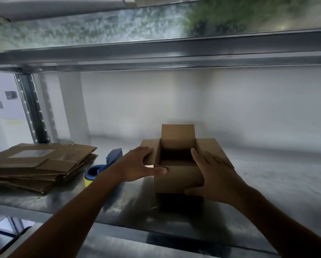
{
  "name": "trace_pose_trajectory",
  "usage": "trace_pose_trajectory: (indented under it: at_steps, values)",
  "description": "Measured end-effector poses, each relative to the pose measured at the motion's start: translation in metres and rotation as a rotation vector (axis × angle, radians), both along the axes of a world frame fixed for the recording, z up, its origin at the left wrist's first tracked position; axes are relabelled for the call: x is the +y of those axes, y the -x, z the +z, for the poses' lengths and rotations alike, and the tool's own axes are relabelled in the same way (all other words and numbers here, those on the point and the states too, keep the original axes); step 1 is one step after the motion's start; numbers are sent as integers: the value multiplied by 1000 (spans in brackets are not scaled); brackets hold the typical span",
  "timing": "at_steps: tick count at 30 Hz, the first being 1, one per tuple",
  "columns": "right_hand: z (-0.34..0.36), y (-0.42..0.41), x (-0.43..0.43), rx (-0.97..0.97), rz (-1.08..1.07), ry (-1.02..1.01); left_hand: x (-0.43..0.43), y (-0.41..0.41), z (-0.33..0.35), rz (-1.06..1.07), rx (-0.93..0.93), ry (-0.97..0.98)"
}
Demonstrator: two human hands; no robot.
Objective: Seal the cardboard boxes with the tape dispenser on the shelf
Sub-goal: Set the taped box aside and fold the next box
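A small brown cardboard box (178, 178) stands on the metal shelf (267, 192), its top open and all flaps spread, the far flap upright. My left hand (137, 165) lies with straight fingers on the left flap, thumb across the box's front edge. My right hand (214, 176) lies flat on the right flap, thumb against the front wall. A blue tape dispenser (104, 165) with a yellow roll lies just left of my left wrist, partly hidden by my forearm.
A stack of flattened cardboard boxes (38, 164) lies at the left of the shelf. An upper metal shelf (156, 53) hangs close overhead. A steel upright (32, 108) stands at the back left. Behind the box is a white wall.
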State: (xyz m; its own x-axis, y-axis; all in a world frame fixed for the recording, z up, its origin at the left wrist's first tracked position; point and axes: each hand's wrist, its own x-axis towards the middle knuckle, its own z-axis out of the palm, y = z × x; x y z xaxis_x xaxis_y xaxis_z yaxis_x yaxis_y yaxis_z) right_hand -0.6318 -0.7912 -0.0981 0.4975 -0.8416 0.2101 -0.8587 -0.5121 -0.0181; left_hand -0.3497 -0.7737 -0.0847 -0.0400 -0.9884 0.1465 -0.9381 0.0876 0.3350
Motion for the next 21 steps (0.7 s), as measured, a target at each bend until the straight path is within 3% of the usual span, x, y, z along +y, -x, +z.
trace_pose_trajectory:
  at_steps: [4, 7, 11, 13, 16, 18, 21]
  values:
    - [-23, -1, -12, -67, -12, 223, -3, 3, -18, -14, 131, 36]
    - [-26, 4, -16, -132, 34, 129, -4, 5, -24, -28, 247, 32]
    - [-10, 6, -15, -379, -42, 37, -5, 11, -28, -15, 320, 22]
    - [-4, 3, -16, -405, -125, 91, -3, 15, -29, -10, 368, 19]
    - [-5, -1, -21, -416, -171, -78, -1, 21, -31, -9, 439, 25]
    - [-12, -5, -23, -587, -105, -173, 1, 26, -35, -26, 560, 11]
    - [-22, -8, -23, -768, -70, -158, 3, 35, -42, -90, 865, -86]
